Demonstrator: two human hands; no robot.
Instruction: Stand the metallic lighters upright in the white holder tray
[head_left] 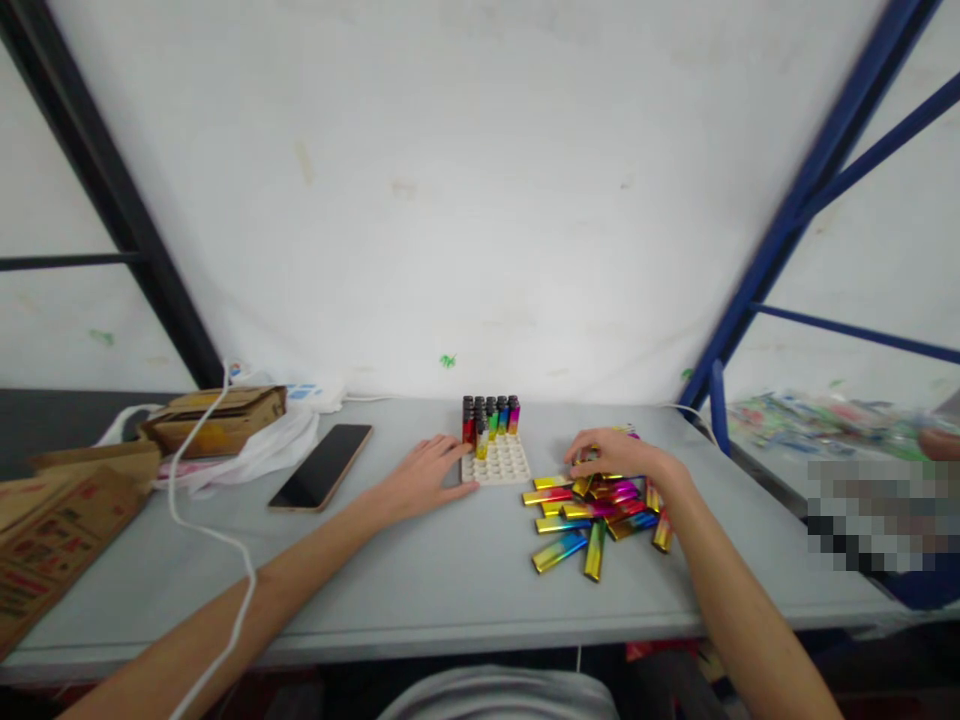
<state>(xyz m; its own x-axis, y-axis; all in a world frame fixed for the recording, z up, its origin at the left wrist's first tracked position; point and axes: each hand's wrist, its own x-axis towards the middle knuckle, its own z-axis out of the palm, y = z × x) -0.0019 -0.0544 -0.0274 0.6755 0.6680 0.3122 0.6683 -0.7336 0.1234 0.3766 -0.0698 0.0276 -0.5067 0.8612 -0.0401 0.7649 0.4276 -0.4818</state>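
Several shiny multicoloured lighters with black tops [502, 415] stand upright in the back and left part of a white tray with round holes [504, 464]. My left hand [431, 478] rests at the tray's left edge with its fingers apart and nothing in it. To the right lies a loose pile of metallic lighters [592, 510] in gold, red, blue and pink. Over the back of this pile is my right hand [615, 453], its fingers curled down at the lighters; what its fingertips hold, if anything, is hidden.
A dark phone [322, 467] lies left of my left hand. Farther left are a small cardboard box [217, 418], white plastic bags and a larger carton [67, 530]. A white cable [217, 535] hangs across my left forearm. Blue posts and plastic packets [817, 425] are at the right.
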